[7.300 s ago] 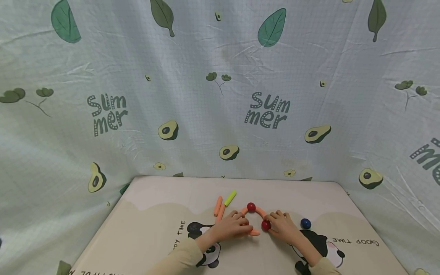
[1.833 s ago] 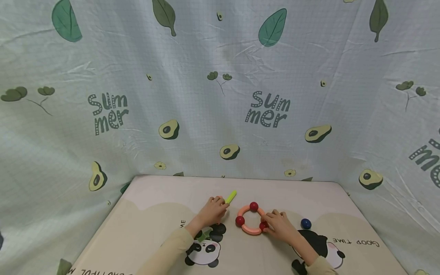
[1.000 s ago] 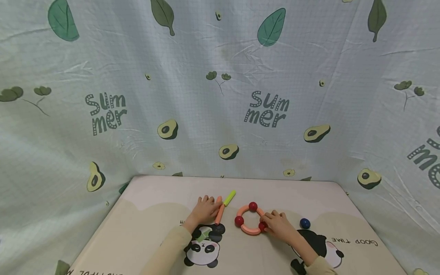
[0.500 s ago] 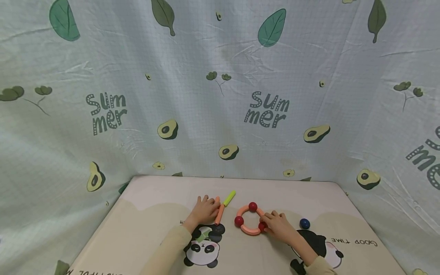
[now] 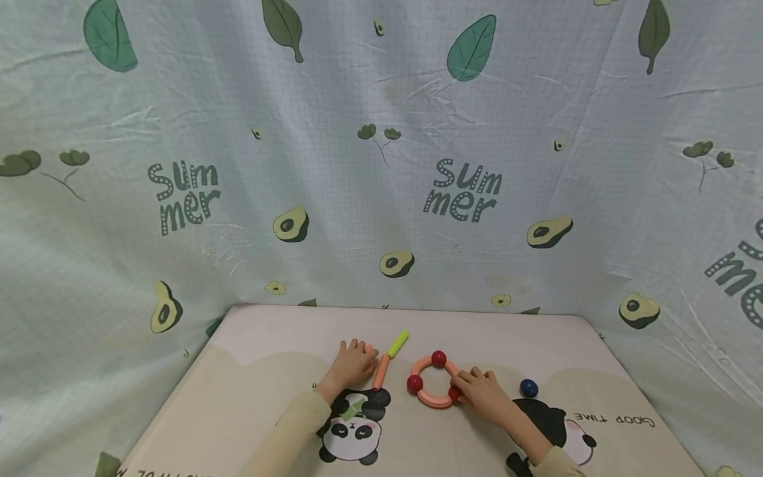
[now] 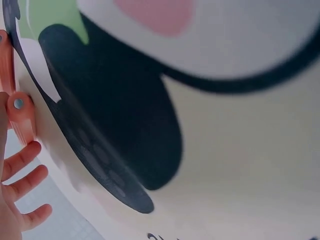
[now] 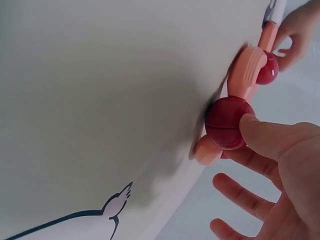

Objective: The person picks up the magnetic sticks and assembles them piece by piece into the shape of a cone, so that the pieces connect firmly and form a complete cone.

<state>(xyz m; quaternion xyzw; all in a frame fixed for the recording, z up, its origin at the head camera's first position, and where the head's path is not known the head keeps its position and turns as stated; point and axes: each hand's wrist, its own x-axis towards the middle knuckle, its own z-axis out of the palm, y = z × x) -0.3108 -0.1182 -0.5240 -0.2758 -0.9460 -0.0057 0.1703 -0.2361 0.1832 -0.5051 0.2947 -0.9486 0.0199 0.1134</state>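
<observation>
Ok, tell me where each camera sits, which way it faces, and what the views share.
Head: above, looking forward and down at the mat, the ring, both forearms and hands.
Left wrist: low beside the left hand, facing along the mat's panda print; fingers and an orange stick show.
Right wrist: low beside the right hand, facing the ring; its thumb touches a red ball.
Shared: the ring appears in the head and right wrist views.

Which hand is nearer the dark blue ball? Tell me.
Right. The right hand rests at the ring, just beside the dark blue ball; the left hand lies beyond the ring, by the orange stick.
</observation>
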